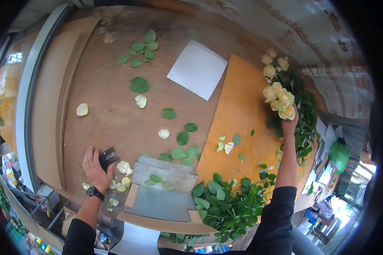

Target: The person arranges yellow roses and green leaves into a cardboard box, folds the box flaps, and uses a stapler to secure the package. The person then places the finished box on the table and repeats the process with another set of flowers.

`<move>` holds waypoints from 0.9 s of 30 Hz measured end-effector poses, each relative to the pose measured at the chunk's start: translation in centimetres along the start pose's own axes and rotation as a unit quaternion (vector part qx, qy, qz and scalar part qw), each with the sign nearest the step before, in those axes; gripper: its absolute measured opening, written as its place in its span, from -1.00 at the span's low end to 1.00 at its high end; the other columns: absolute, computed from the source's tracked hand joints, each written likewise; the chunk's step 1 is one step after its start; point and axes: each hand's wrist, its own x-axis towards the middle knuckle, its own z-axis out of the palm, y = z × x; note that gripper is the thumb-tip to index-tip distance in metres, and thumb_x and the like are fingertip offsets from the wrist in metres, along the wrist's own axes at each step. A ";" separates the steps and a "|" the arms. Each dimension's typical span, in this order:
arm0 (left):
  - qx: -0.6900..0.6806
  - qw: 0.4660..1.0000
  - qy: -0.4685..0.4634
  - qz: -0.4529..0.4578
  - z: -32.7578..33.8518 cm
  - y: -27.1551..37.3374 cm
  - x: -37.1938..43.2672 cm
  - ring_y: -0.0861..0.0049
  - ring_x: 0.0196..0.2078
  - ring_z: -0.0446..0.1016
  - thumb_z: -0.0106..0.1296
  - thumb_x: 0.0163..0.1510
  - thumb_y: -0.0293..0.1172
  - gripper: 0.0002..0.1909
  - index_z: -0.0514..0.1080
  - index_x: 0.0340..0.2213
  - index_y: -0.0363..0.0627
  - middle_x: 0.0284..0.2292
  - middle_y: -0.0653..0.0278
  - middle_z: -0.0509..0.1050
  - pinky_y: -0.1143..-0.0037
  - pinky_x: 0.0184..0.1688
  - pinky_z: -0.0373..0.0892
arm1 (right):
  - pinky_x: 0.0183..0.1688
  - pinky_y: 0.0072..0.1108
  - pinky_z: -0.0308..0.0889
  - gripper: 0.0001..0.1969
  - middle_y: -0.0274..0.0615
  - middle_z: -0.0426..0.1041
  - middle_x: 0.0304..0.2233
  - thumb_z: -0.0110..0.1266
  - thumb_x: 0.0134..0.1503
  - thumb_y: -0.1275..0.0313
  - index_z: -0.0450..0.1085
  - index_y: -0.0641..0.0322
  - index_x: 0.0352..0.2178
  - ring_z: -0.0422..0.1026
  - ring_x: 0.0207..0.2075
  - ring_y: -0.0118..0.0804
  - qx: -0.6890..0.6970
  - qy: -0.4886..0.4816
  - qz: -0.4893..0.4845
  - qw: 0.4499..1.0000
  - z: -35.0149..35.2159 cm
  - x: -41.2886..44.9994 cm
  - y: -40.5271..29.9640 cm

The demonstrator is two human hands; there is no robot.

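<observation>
My left hand rests at the table's left side, its thumb and fingers around a small black stapler-like tool; a black watch is on that wrist. At the right, my right hand is at a cluster of cream roses, its fingers mostly hidden behind the blooms. More cream roses lie just beyond, beside a heap of green stems and leaves. Rose stems with dense green leaves lie near me. A grey sheet with a cardboard edge lies between my arms.
Loose green leaves and cream petals are scattered over the brown table. A white paper sheet overlaps the table near an orange board. Flat cardboard lines the left side, and plastic sheeting hangs at the upper right.
</observation>
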 end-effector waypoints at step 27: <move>0.022 0.999 0.003 0.027 0.2 -0.2 0.0 -0.10 0.37 0.13 0.21 0.09 -0.11 -0.20 0.23 0.24 -0.28 0.32 -0.11 0.20 0.05 0.38 0.06 | -0.02 -0.47 0.45 -0.60 -0.12 0.64 -0.16 0.31 0.04 0.45 0.52 0.30 -0.05 0.60 -0.14 -0.25 -0.035 -0.140 0.008 0.989 -8.1 -2.5 -8.7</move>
